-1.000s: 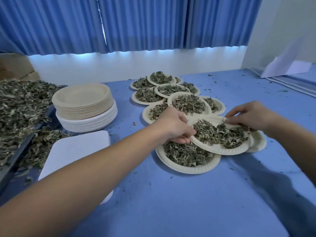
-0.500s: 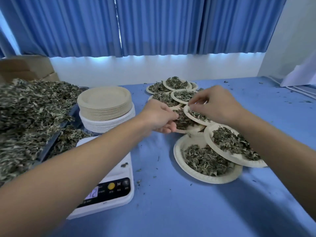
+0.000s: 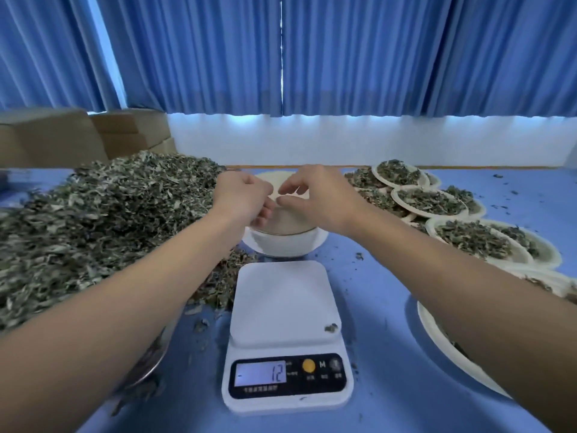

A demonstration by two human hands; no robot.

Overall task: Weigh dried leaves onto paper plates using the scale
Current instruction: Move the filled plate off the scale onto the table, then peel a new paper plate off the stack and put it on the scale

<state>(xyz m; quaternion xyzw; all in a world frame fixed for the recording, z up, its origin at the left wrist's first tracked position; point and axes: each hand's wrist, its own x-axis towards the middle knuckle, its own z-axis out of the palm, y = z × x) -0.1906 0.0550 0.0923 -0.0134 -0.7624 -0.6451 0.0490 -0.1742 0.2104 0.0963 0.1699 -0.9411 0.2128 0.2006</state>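
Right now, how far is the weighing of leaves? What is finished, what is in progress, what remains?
Done: several filled plates sit at the right. In hand: the left hand and right hand are at the stack of empty plates, apparently taking one; the grip is unclear. Left: the scale holds no plate yet, and a large leaf pile waits at the left.
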